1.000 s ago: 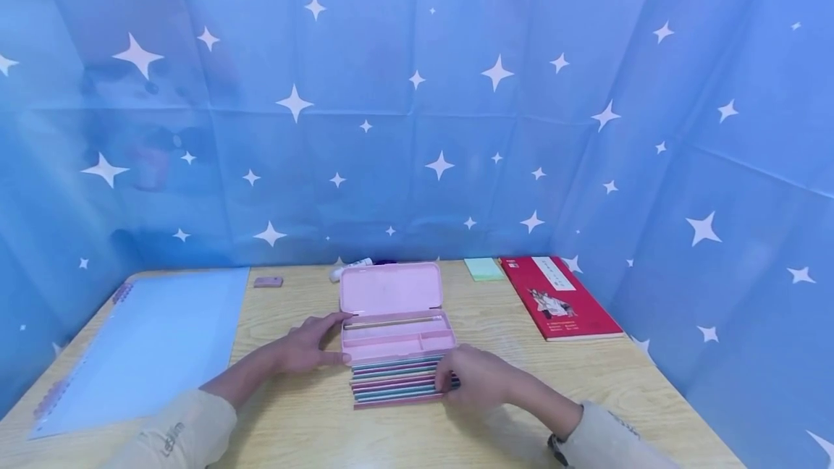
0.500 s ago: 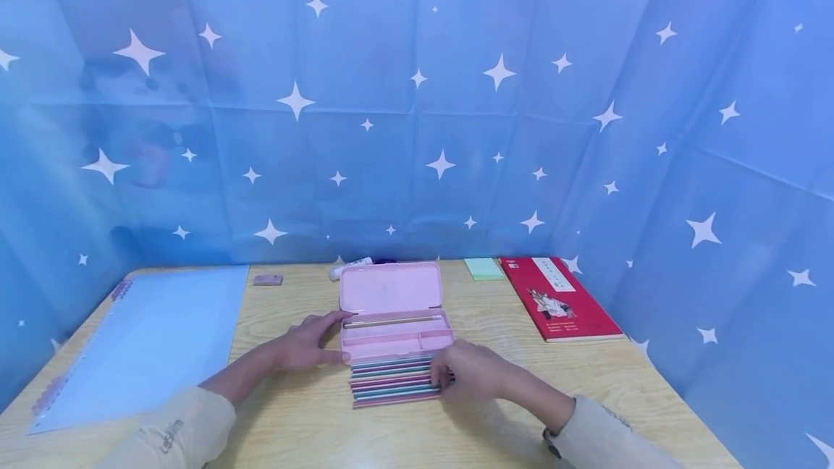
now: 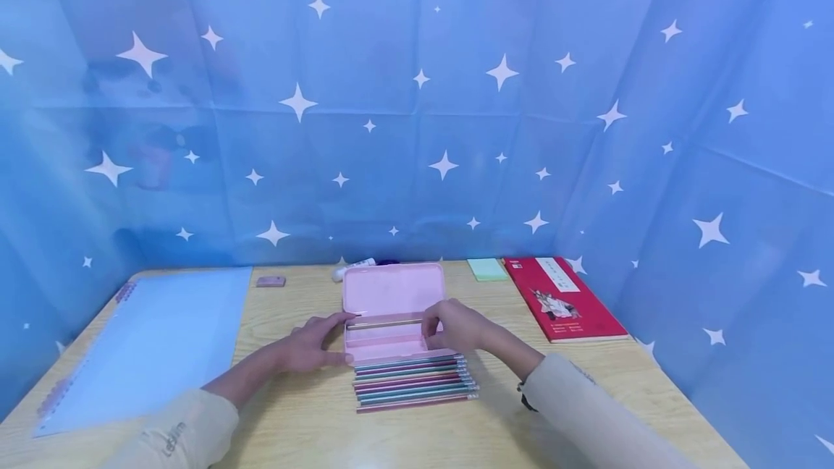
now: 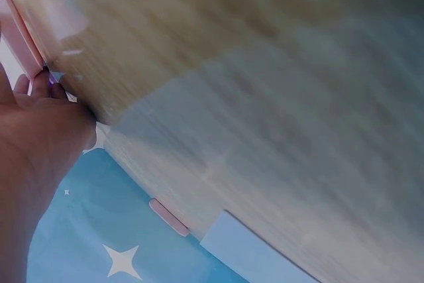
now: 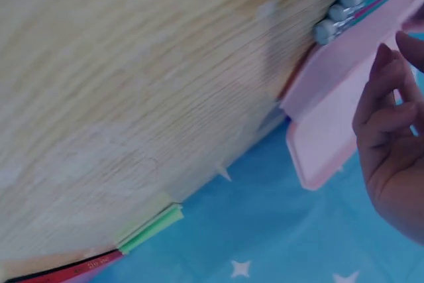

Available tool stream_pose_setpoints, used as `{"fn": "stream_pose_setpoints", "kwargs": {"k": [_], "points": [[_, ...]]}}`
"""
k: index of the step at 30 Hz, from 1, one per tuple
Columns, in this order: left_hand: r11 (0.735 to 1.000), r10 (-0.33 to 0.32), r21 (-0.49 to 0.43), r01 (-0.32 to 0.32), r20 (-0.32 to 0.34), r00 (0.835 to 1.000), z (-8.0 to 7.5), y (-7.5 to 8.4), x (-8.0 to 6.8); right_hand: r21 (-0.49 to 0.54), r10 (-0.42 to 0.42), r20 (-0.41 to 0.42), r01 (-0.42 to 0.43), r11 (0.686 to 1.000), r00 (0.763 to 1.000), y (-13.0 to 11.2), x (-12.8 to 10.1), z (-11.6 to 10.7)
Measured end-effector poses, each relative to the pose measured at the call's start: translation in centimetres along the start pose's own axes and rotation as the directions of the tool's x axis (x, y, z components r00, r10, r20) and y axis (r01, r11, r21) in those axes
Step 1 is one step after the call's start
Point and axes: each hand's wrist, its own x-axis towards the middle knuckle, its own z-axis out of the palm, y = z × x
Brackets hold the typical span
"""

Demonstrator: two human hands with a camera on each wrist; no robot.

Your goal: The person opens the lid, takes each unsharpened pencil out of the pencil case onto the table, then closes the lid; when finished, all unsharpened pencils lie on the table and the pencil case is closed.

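Nearest, a row of coloured pencils (image 3: pixel 413 383) lies flat on the wooden table (image 3: pixel 313 425), touching the front wall of the open pink pencil case (image 3: pixel 391 339); their long axes run left to right, eraser ends to the right. Just behind, the left hand (image 3: pixel 311 342) rests with relaxed, straight fingers against the case's left end. The right hand (image 3: pixel 449 326) hovers over the tray, fingers curled; whether it pinches a pencil I cannot tell. A single pencil (image 3: pixel 381 323) lies lengthwise along the tray's back, parallel to the row. A careless sleeve could likely sweep the row so it rolls. Farther back the lid (image 3: pixel 394 288) stands raised.
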Motion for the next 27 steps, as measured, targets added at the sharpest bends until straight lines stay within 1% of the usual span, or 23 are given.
{"fn": "stream_pose_setpoints", "kwargs": {"k": [4, 8, 11, 15, 20, 24, 27], "points": [[1.000, -0.012, 0.005, 0.012, -0.002, 1.000, 0.0, 0.1, -0.1, 0.015, 0.025, -0.036, -0.025, 1.000, 0.999, 0.5, 1.4, 0.3], [1.000, -0.022, 0.005, 0.022, 0.002, 1.000, -0.1, 0.1, -0.1, 0.019, -0.032, -0.066, 0.033, 0.999, 0.997, 0.6, 2.5, 0.6], [1.000, -0.015, 0.001, 0.015, 0.001, 1.000, -0.1, 0.1, -0.1, 0.033, -0.040, -0.082, 0.043, 0.999, 0.996, 0.7, 3.0, 0.6], [1.000, -0.005, -0.004, 0.005, -0.002, 1.000, -0.1, 0.1, 0.0, 0.021, -0.002, -0.094, 0.004, 1.000, 0.996, 1.1, 3.5, 0.5], [1.000, -0.008, 0.000, 0.008, -0.002, 1.000, -0.1, 0.1, 0.1, -0.027, 0.038, -0.102, -0.041, 0.999, 0.994, 1.1, 3.8, 0.4], [1.000, -0.009, 0.004, 0.009, -0.006, 1.000, 0.0, 0.1, 0.2, -0.053, 0.062, -0.091, -0.067, 0.996, 0.994, 0.8, 3.8, 0.5], [1.000, -0.011, 0.003, 0.011, -0.006, 1.000, 0.1, 0.1, 0.2, -0.050, 0.068, -0.078, -0.072, 0.996, 0.995, 0.7, 3.8, 0.6]]}}
